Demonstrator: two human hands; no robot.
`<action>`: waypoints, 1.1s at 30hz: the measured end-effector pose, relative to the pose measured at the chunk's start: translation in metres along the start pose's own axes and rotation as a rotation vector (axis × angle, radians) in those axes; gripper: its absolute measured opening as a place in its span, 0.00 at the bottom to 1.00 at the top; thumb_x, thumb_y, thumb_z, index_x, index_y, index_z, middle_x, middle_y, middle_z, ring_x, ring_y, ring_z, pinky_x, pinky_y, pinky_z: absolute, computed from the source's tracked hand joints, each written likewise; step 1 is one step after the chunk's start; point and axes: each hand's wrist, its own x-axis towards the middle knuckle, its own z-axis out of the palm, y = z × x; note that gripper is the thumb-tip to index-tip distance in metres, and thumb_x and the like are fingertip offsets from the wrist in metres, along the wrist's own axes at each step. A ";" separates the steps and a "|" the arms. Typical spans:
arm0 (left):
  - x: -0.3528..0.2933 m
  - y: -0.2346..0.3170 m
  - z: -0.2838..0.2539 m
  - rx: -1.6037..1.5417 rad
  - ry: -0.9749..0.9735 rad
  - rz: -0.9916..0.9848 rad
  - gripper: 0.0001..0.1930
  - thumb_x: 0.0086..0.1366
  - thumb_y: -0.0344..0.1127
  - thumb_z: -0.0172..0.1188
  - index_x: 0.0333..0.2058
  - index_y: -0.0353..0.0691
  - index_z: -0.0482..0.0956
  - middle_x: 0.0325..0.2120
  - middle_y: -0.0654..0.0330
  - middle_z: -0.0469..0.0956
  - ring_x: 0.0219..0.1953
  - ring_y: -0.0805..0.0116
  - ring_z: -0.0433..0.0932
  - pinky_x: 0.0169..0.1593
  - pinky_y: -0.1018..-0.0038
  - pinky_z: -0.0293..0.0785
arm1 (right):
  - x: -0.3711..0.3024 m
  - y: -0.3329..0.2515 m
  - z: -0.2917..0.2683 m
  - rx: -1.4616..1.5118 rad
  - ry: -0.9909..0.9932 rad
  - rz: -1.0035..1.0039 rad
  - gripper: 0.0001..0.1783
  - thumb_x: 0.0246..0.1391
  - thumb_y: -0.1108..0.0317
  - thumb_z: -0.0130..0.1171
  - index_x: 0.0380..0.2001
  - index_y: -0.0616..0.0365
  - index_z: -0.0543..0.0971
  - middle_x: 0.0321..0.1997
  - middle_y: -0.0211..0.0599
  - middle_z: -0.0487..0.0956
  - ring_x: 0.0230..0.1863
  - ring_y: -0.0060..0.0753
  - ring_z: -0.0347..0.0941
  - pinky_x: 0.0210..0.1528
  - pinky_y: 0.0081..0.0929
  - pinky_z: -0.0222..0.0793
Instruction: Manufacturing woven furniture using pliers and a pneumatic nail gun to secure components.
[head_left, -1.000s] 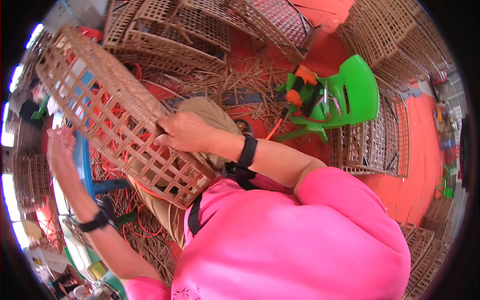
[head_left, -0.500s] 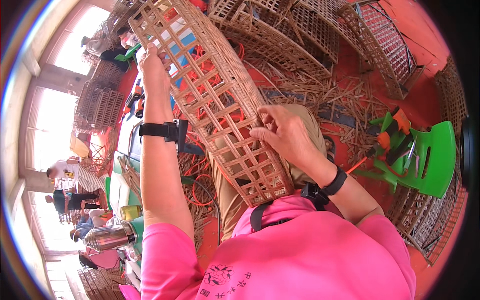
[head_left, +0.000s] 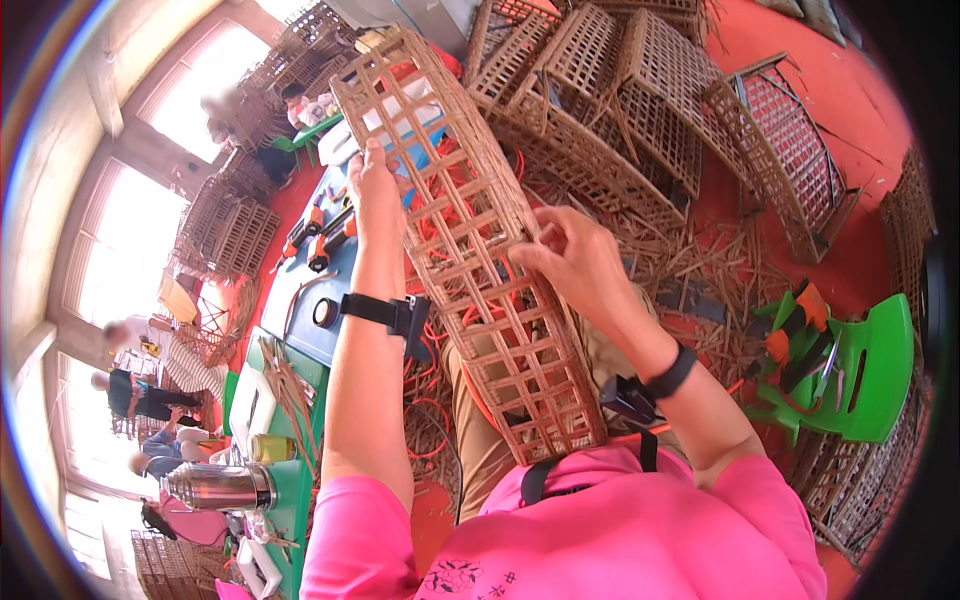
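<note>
**As it slants from 11 toward 5 o'clock, a long woven basket (head_left: 492,200) lies between two bare hands.**

Where the lattice nears the wearer, its lower end meets the waist of a pink shirt (head_left: 620,510), just above beige trousers (head_left: 472,425). The left hand (head_left: 378,195), at 11 o'clock, is set at the basket's left edge, thumb pointing up and fingers bent toward the weave; whether they close on it cannot be told. The right hand (head_left: 590,255), at 2 o'clock, reaches the opposite edge with fingers curled and thumb extended to the rim; whether it pinches a strip cannot be made out.

More woven baskets (head_left: 555,135) are heaped at 1 o'clock. Loose strips (head_left: 715,255) litter the floor between 2 and 3 o'clock. At 3 o'clock, a green chair (head_left: 880,370) carries an orange-and-black tool (head_left: 815,305). Similar tools (head_left: 335,240) lie toward 10 o'clock on a blue table (head_left: 315,345), with a black roll (head_left: 317,314) at 9. At 8 o'clock, a green table (head_left: 295,510) bears a metal flask (head_left: 220,487) and a yellowish jar (head_left: 272,447).
</note>
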 end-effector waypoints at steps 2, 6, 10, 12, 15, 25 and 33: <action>-0.004 0.001 0.005 0.015 0.015 -0.009 0.18 0.74 0.49 0.52 0.42 0.37 0.72 0.27 0.64 0.70 0.21 0.77 0.65 0.23 0.77 0.63 | 0.023 0.002 0.012 -0.069 0.038 -0.048 0.27 0.49 0.54 0.71 0.41 0.68 0.80 0.32 0.53 0.81 0.34 0.52 0.79 0.39 0.41 0.74; 0.001 -0.003 -0.003 0.019 0.073 -0.002 0.23 0.73 0.49 0.54 0.52 0.33 0.72 0.31 0.63 0.73 0.30 0.76 0.69 0.32 0.75 0.67 | 0.041 -0.005 0.022 -0.085 -0.071 0.048 0.26 0.49 0.55 0.70 0.42 0.68 0.80 0.31 0.55 0.81 0.36 0.56 0.80 0.40 0.44 0.74; -0.003 0.000 0.001 0.047 0.083 -0.003 0.21 0.73 0.48 0.54 0.49 0.32 0.74 0.32 0.62 0.74 0.32 0.74 0.72 0.33 0.74 0.69 | 0.044 0.005 0.020 -0.091 -0.089 -0.079 0.22 0.51 0.60 0.68 0.42 0.68 0.79 0.31 0.57 0.81 0.35 0.56 0.80 0.38 0.45 0.73; -0.005 0.002 0.002 0.052 0.049 -0.017 0.18 0.73 0.47 0.54 0.45 0.34 0.76 0.32 0.62 0.74 0.33 0.74 0.72 0.34 0.73 0.69 | 0.046 0.004 0.016 -0.059 -0.116 -0.108 0.20 0.53 0.62 0.67 0.42 0.68 0.79 0.31 0.58 0.81 0.35 0.56 0.79 0.38 0.45 0.72; 0.000 -0.005 0.000 0.004 0.071 0.001 0.17 0.73 0.45 0.54 0.41 0.34 0.76 0.31 0.62 0.73 0.32 0.73 0.71 0.35 0.72 0.69 | 0.043 -0.001 0.015 0.041 -0.151 -0.025 0.18 0.54 0.64 0.67 0.40 0.69 0.80 0.32 0.58 0.80 0.34 0.60 0.78 0.37 0.45 0.71; -0.010 -0.003 0.000 -0.005 0.088 0.046 0.16 0.73 0.43 0.53 0.41 0.33 0.75 0.30 0.62 0.71 0.31 0.71 0.67 0.36 0.69 0.67 | 0.063 -0.034 0.014 -0.265 -0.014 -0.144 0.30 0.56 0.48 0.65 0.45 0.68 0.81 0.35 0.57 0.83 0.40 0.57 0.81 0.44 0.46 0.74; -0.015 0.004 0.003 -0.052 0.067 0.025 0.16 0.73 0.44 0.52 0.40 0.33 0.73 0.28 0.61 0.70 0.31 0.70 0.66 0.37 0.68 0.66 | 0.125 -0.022 0.026 -0.195 -0.139 -0.061 0.27 0.53 0.51 0.67 0.39 0.70 0.84 0.33 0.55 0.84 0.36 0.50 0.82 0.43 0.40 0.74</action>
